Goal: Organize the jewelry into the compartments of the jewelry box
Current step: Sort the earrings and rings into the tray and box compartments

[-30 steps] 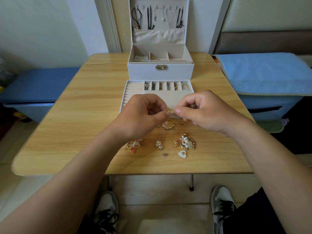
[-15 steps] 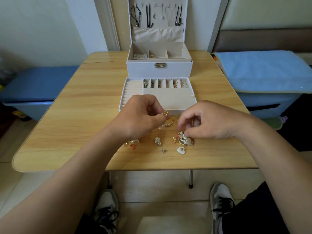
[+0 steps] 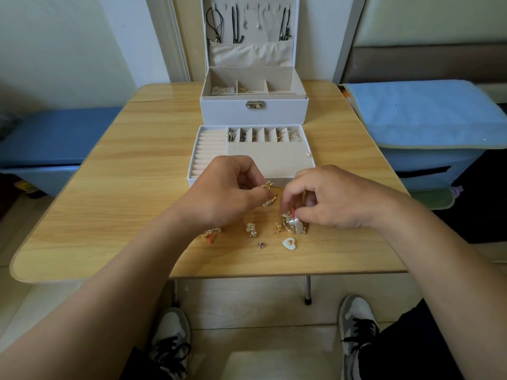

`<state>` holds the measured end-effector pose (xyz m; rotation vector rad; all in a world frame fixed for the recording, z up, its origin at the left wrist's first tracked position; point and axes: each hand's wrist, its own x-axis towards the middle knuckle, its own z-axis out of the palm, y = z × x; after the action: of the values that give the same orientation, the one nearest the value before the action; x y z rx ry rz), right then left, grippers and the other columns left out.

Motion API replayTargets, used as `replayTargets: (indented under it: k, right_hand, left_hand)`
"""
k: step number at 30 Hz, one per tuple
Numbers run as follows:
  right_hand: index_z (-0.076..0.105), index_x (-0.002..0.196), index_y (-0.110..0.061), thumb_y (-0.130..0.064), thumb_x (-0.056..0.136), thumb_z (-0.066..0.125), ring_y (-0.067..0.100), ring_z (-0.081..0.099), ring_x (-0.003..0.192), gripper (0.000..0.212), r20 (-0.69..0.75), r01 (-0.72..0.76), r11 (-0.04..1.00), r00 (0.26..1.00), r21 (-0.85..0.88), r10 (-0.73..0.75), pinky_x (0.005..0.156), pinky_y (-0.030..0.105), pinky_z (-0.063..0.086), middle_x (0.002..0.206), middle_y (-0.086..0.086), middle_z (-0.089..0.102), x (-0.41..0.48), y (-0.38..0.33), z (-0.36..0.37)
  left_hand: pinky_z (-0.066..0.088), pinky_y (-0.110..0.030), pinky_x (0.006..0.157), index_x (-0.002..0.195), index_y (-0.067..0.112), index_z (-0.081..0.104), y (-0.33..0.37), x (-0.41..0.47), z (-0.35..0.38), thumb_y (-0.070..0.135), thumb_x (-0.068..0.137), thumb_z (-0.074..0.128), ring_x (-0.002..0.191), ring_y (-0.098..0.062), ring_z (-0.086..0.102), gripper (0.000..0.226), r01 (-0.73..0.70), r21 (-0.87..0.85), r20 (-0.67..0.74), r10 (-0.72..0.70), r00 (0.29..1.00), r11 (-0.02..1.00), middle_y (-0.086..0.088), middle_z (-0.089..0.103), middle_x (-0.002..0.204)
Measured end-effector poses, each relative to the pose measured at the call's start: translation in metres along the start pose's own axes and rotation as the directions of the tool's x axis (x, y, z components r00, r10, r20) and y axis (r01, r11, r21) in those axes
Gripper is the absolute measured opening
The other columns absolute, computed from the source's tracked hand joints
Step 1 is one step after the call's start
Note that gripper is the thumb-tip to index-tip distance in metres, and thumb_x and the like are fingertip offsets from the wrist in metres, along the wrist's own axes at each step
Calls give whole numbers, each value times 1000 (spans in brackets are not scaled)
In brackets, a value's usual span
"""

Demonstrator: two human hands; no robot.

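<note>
A white jewelry box point(image 3: 227, 111) stands open at the back of the table, necklaces hanging in its lid. Its removable tray point(image 3: 285, 160) lies in front, with ring rolls at the left and small compartments holding earrings along the back. My left hand point(image 3: 222, 193) pinches a small gold earring point(image 3: 267, 185) just in front of the tray. My right hand point(image 3: 329, 198) reaches down with curled fingers into a pile of gold and pearl jewelry point(image 3: 293, 224) and pinches a piece there. A gold hoop point(image 3: 270, 202) lies between the hands.
Loose pieces lie on the wooden table point(image 3: 109, 209): a white heart charm point(image 3: 290, 244), a small stud point(image 3: 260, 244), a floral earring point(image 3: 251, 229), a gold and red piece point(image 3: 211, 233). Blue benches point(image 3: 428, 113) flank the table. My shoes show below.
My right hand has let go of the gold earring that both hands held and moved down to the pile of jewelry. My left hand keeps the earring.
</note>
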<state>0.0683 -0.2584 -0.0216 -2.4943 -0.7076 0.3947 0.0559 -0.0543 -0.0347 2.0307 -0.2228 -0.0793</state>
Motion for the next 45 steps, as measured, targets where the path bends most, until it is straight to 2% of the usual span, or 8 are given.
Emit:
replayTargets:
  k: [4,16,24,28,31,33,39,45]
  right_hand:
    - [66,80,-35,-11,83,71,5,59,70,25,-11,4,1000,1000,14,-4,70,30,53,88,-14,58,0,-1,0]
    - [67,76,-26,-10,80,70,8,64,73,16,-92,-29,996,995,87,37,73,36,57,78,-13,68,2,4,0]
    - [74,79,-21,-8,82,76,23,68,75,13,-173,3,978,984,210,34,75,40,57,78,-7,72,4,11,-4]
    - [76,82,-18,-10,83,76,12,65,68,8,-197,7,968,979,249,44,67,28,55,77,-4,73,4,11,-6]
    - [76,83,-13,-7,85,74,-1,56,55,7,-202,16,956,978,292,46,55,13,43,64,-12,68,3,9,-7]
    - [75,83,-12,-6,86,73,-1,53,51,7,-212,12,947,976,322,59,52,13,42,56,-15,63,3,10,-8]
    - [71,81,-11,-5,89,69,3,57,51,10,-254,11,911,962,413,103,50,25,49,68,2,66,3,10,-9]
    - [66,87,2,3,93,61,20,66,69,7,-245,22,807,957,590,153,54,37,53,86,21,72,5,11,-8]
  left_hand:
    - [48,-23,54,78,7,65,-1,0,0,8,81,78,60,-15,62,13,4,7,11,-4,1000,1000,-14,71,73]
    - [43,-19,51,78,7,65,-1,1,-2,10,80,79,56,-11,58,15,26,15,14,-26,1000,1000,-13,71,71]
    - [43,-18,50,78,9,64,-1,3,0,9,81,78,56,-10,59,14,31,14,16,-31,999,999,-12,72,72]
    - [44,-19,51,80,7,63,1,4,2,7,81,77,56,-12,59,13,25,9,28,-26,999,1000,-14,71,72]
    - [42,-18,48,81,6,63,1,5,4,6,81,75,52,-10,57,12,25,5,32,-25,999,1000,-13,70,69]
    - [41,-18,48,81,6,63,2,6,6,5,82,73,50,-10,57,10,24,-6,37,-24,999,1000,-13,71,69]
    - [47,-25,55,84,5,63,3,10,8,5,83,70,61,-21,66,7,11,-54,37,-9,999,999,-13,73,74]
    - [49,-26,57,83,6,62,3,12,8,0,85,66,62,-16,66,7,4,-89,51,1,999,996,-11,74,73]
